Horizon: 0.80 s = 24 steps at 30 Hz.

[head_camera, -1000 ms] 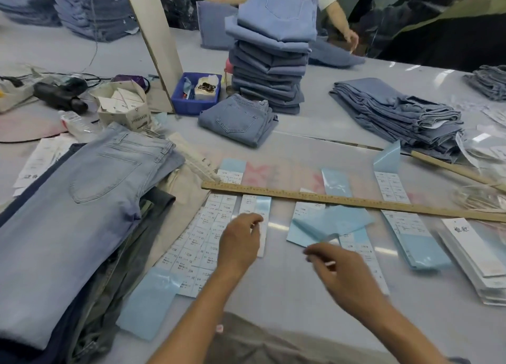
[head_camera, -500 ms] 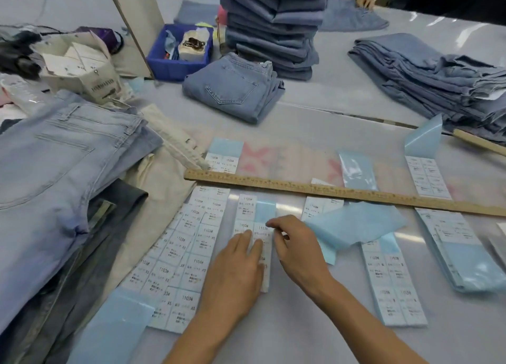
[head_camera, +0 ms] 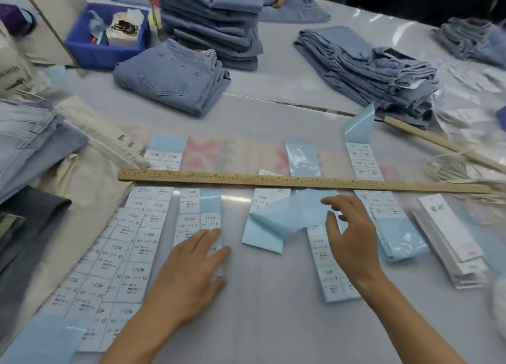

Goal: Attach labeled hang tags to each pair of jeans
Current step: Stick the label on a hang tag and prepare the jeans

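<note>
Head view: you look down on a pale table (head_camera: 273, 322) spread with strips of size stickers on light blue backing.
Left hand: your left hand (head_camera: 189, 276) lies flat, fingers straight, pressing the near end of the narrow sticker strip (head_camera: 198, 218); it grips nothing.
Right hand: your right hand (head_camera: 353, 237) hovers with fingers loosely spread over the curled blue backing sheet (head_camera: 287, 216); it holds nothing, and whether the fingertips touch the sheet you cannot tell.
Wide sticker sheet: the large sheet (head_camera: 115, 257) marked "1103#" lies just left of your left hand, its far end under the ruler.
Ruler: the wooden ruler (head_camera: 273, 179) lies across the far ends of the strips, running left to right.
Hang tags: a stack of white hang tags (head_camera: 449, 235) sits at the right, near the ruler's right end.
Jeans: 1 folded pair (head_camera: 169, 79) lies beyond the ruler, in front of a tall stack of jeans (head_camera: 216, 27); a looser pile (head_camera: 364, 70) lies to the right, and more garments (head_camera: 35, 144) sit at your left.
Blue bin: a blue bin (head_camera: 106, 51) stands far left, beside the tall stack.
</note>
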Motion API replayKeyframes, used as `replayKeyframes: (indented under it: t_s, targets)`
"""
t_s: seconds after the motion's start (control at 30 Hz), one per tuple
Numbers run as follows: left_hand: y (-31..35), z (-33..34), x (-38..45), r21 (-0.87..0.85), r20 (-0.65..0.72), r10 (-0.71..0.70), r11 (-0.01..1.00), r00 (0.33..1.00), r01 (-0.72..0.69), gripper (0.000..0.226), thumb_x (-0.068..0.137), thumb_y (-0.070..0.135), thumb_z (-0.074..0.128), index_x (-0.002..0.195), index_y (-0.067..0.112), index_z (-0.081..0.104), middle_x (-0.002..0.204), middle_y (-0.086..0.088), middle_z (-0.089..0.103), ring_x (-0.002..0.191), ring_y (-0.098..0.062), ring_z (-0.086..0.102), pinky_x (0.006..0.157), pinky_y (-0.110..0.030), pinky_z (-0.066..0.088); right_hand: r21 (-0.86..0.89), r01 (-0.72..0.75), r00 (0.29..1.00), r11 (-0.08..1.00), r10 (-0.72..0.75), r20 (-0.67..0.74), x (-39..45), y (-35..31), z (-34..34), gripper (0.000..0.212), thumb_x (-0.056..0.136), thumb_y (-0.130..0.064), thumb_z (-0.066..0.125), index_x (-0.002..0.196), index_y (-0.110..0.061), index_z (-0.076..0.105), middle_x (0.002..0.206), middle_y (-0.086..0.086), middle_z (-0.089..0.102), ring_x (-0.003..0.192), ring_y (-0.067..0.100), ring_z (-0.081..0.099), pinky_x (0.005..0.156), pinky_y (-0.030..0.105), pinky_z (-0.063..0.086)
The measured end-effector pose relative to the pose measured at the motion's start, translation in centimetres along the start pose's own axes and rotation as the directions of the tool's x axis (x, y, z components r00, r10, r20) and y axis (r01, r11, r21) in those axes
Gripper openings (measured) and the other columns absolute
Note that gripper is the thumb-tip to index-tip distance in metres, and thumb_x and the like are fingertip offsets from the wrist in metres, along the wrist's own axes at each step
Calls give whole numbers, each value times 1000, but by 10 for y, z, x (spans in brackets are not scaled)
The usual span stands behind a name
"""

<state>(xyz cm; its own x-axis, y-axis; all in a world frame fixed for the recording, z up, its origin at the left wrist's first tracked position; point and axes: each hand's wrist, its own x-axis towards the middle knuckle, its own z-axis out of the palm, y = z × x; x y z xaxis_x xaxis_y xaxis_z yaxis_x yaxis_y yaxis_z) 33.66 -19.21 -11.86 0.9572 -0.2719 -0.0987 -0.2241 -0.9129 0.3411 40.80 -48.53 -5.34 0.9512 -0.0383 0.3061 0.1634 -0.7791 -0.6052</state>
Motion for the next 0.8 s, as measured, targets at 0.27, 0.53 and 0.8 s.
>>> replayKeyframes:
  t_s: [0.27, 0.53, 0.8]
  targets:
    - [-10, -19, -7, 99, -53, 137, 986, 989, -132, 50, 61, 18, 94, 108, 21, 75, 129, -11, 67, 110, -29, 69, 74, -37, 61, 29, 49, 998, 998, -50, 28, -19, 11, -6, 29, 91, 7, 62, 106, -16, 70, 107, -5, 64, 101, 10, 61, 85, 31, 55]
    - [6, -22, 12, -18, -181, 120, 992, 976, -125, 41, 78, 13, 86, 117, 17, 73, 132, -11, 66, 116, -33, 67, 84, -47, 61, -80, -86, 969, 993, 102, 225, 14, 15, 13, 41, 100, -23, 58, 140, -25, 53, 149, -4, 48, 140, 19, 38, 114, 29, 31]
    - [62, 0, 98, -581, -63, -103, 813, 993, 47, 60, 98, 15, 60, 154, 25, 39, 156, 5, 41, 144, -12, 34, 119, -21, 22, -112, 229, 822, 967, -130, 554, -25, -2, 46, 48, 103, -33, 50, 151, -29, 41, 153, -9, 44, 146, 12, 33, 122, 35, 16]
